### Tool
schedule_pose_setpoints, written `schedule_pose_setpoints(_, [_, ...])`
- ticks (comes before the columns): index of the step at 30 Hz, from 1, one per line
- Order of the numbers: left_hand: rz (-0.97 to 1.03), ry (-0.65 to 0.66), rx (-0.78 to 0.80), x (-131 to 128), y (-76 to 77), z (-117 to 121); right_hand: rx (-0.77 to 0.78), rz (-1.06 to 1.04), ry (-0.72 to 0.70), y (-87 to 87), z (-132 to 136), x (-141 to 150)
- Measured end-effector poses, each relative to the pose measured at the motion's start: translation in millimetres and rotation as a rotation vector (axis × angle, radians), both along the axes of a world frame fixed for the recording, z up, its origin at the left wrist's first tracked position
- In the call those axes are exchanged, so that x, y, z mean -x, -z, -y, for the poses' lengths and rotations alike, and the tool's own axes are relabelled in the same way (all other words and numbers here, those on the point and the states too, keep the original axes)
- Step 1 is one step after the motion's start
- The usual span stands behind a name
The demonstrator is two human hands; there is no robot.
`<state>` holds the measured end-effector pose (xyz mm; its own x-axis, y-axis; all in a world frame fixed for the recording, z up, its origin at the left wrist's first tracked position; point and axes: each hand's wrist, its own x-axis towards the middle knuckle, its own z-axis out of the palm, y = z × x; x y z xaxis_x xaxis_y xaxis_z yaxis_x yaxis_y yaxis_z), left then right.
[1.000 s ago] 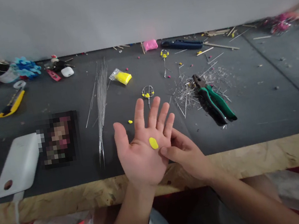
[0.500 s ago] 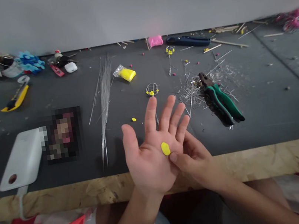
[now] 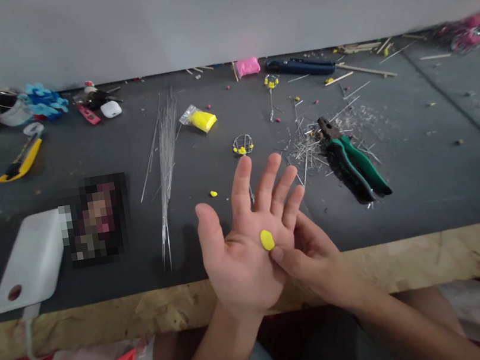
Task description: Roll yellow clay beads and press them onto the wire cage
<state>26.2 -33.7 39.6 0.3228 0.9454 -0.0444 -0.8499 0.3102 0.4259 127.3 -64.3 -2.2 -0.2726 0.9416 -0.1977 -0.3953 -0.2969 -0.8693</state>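
Observation:
Palm up and fingers spread, my left hand [image 3: 248,248] is open in the middle of the head view. A small flattened oval of yellow modelling clay [image 3: 267,239] lies loose on its palm. My right hand [image 3: 310,259] grips the little-finger side of my left hand, its thumb tip touching the clay's lower edge. Its other fingers are partly hidden behind the left hand. Just beyond my left fingertips lies a round wire frame [image 3: 242,143] with yellow clay bits on it; its stem is partly covered. A small yellow clay lump [image 3: 214,193] rests on the table.
Left of centre lie a bundle of thin wires [image 3: 165,149] and a bag of yellow clay [image 3: 201,119]. Green-handled pliers [image 3: 355,166] lie on wire offcuts [image 3: 307,149] at right. A second wire piece [image 3: 271,85], utility knife [image 3: 23,158] and white power bank [image 3: 30,256] are further out.
My hands keep almost the same pose, with the yellow clay still on the left palm. The table objects appear shifted slightly left as the view moves a little.

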Motion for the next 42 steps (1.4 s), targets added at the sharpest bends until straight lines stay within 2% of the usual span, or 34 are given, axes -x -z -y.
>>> schedule_pose_setpoints(21, [-0.076, 0.010, 0.002, 0.5, -1.5, 0.1, -0.043, 0.071, -0.030, 0.8, -0.3, -2.4])
schedule_pose_setpoints(36, [-0.103, 0.001, -0.092, 0.4, 0.8, 4.2, -0.033, 0.106, -0.015, 0.7, 1.2, -2.0])
schedule_pose_setpoints(42, [-0.107, 0.006, -0.049, 0.6, 0.5, 2.9, -0.038, 0.074, -0.028, 0.9, -1.2, -2.2])
